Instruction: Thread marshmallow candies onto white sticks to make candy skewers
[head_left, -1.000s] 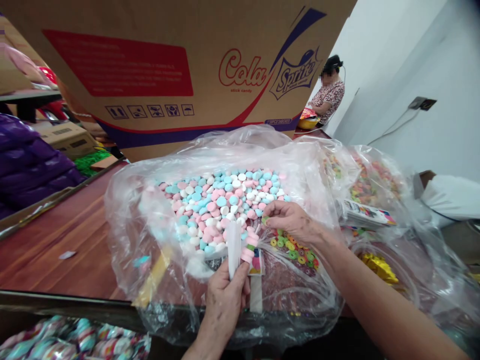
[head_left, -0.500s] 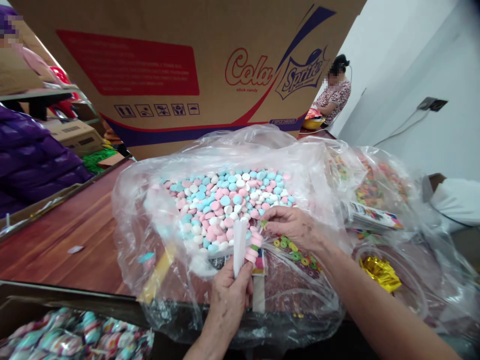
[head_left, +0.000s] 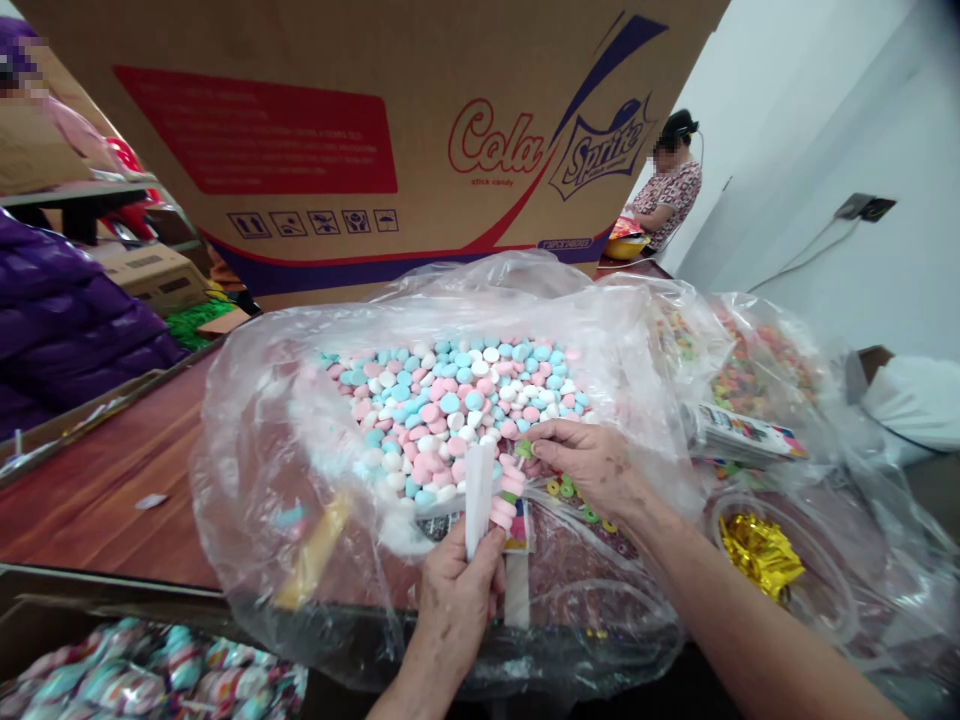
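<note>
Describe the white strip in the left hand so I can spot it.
Below the big cardboard box lies a clear bag of pink, blue and white candies. At its near edge the left hand holds the strip upright: long, plain white, unlike the round candies around it.

Right hand: lower and slightly further right than 1 s ago; it now covers more of the loose ring sweets beneath it.
Green ring: pinched in the right fingertips and brought closer to the pink stack; it now sits at the stack's top end.
Left hand: shifted slightly right, and the white wrapper in its grip has moved with it.
Clear bag: left side spread further out than 0.5 s ago.
View: turned a little left since 1 s ago.
</note>
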